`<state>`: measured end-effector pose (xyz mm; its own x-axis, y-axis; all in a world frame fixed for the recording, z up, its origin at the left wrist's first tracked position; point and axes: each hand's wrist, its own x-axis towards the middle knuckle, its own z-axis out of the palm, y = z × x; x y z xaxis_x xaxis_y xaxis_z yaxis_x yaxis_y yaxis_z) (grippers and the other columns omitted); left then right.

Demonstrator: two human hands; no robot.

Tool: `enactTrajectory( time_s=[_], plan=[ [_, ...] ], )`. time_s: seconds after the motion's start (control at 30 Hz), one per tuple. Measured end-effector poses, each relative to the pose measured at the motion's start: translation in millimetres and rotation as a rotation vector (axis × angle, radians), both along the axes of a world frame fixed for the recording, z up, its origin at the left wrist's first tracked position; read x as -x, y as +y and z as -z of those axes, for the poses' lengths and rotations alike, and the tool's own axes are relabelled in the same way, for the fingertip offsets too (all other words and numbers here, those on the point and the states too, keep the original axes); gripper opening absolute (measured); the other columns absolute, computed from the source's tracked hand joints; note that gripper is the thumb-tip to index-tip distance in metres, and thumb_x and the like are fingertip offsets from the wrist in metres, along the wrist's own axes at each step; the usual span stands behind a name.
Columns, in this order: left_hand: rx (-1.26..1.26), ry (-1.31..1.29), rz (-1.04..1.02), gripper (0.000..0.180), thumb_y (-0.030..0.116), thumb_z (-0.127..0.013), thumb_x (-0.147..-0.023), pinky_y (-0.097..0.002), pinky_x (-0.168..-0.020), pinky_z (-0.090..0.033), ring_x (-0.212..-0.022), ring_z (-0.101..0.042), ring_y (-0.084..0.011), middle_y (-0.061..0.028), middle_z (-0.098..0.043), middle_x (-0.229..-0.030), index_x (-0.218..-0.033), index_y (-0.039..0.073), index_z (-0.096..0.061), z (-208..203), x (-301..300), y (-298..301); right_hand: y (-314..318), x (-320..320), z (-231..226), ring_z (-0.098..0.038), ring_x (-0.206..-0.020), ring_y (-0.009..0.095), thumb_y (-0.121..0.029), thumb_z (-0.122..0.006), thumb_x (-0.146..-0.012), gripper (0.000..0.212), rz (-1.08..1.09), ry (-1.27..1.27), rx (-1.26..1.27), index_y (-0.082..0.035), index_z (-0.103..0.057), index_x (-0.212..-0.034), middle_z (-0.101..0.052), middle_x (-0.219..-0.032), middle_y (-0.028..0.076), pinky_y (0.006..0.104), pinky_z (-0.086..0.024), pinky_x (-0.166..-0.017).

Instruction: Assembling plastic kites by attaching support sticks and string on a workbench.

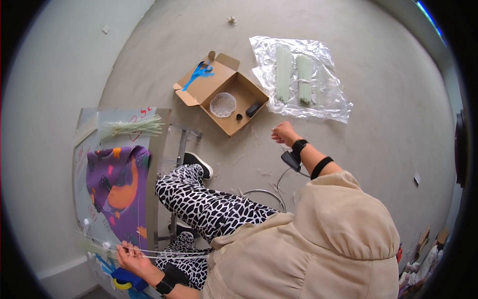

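My left hand (132, 259) is closed around a few thin, pale rods (174, 254), which stretch across my lap toward my waist. It is at the near end of a grey board, just below a purple cloth (122, 187) with orange and pink prints. On the board's far part lies a bundle of pale green rods (134, 126). My right hand (285, 133) is held out over the floor near the cardboard box, its fingers curled in; what they may hold is too small to tell. A black device (291, 161) with a cable hangs by that wrist.
An open cardboard box (215, 119) holds a round tub of small clear pieces (222, 105) and black items. Blue strips (199, 74) lie on its lid. Clear plastic wrap (328, 102) bears two rod bundles (304, 79). A blue tape dispenser (128, 280) sits near my left wrist.
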<state>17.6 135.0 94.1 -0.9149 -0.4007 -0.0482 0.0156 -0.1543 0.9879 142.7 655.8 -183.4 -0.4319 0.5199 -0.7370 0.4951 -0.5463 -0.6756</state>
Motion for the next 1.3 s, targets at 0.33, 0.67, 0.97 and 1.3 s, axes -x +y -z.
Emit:
enactTrajectory(
  time_s=[0.33, 0.67, 0.97, 1.3],
  plan=[
    [-0.375, 0.033, 0.135, 0.014, 0.011, -0.053, -0.089, -0.0195, -0.039, -0.024, -0.049, -0.038, -0.0078, -0.0071, -0.052, -0.072, -0.078, 0.004, -0.046, -4, 22, 42, -219, 66, -191, -0.054, -0.06, 0.006, -0.016, -0.056, -0.091, 0.017, -0.774, 0.679, 0.161, -0.002, -0.063, -0.087, -0.062, -0.071, 0.002, 0.0173, -0.041, -0.053],
    [-0.26, 0.069, -0.065, 0.014, 0.013, -0.053, -0.091, -0.0195, -0.036, -0.026, -0.045, -0.036, -0.0047, -0.0056, -0.055, -0.069, -0.079, 0.006, -0.049, 2, 3, 19, -327, 68, -235, -0.058, -0.068, 0.01, -0.021, -0.053, -0.094, 0.027, -1.279, 0.725, 0.28, 0.005, -0.061, -0.093, -0.063, -0.079, 0.006, 0.0223, -0.049, -0.065],
    [-0.377, 0.101, -0.068, 0.02, 0.019, -0.048, -0.094, -0.0191, -0.039, -0.028, -0.05, -0.038, -0.0059, -0.006, -0.054, -0.072, -0.08, 0.005, -0.05, 16, 1, 4, -350, 62, -229, -0.056, -0.061, 0.006, -0.011, -0.051, -0.093, 0.02, -1.178, 0.588, 0.448, 0.004, -0.064, -0.095, -0.064, -0.076, 0.004, 0.0195, -0.047, -0.055],
    [-0.392, 0.053, -0.085, 0.026, 0.022, -0.048, -0.094, -0.0215, -0.053, -0.043, -0.066, -0.055, -0.0116, -0.0099, -0.062, -0.084, -0.099, 0.0, -0.059, 34, -3, -12, -354, 74, -217, -0.053, -0.055, 0.004, -0.009, -0.057, -0.089, 0.014, -1.002, 0.527, 0.532, 0.0, -0.067, -0.088, -0.063, -0.069, 0.002, 0.0169, -0.042, -0.049]
  ],
)
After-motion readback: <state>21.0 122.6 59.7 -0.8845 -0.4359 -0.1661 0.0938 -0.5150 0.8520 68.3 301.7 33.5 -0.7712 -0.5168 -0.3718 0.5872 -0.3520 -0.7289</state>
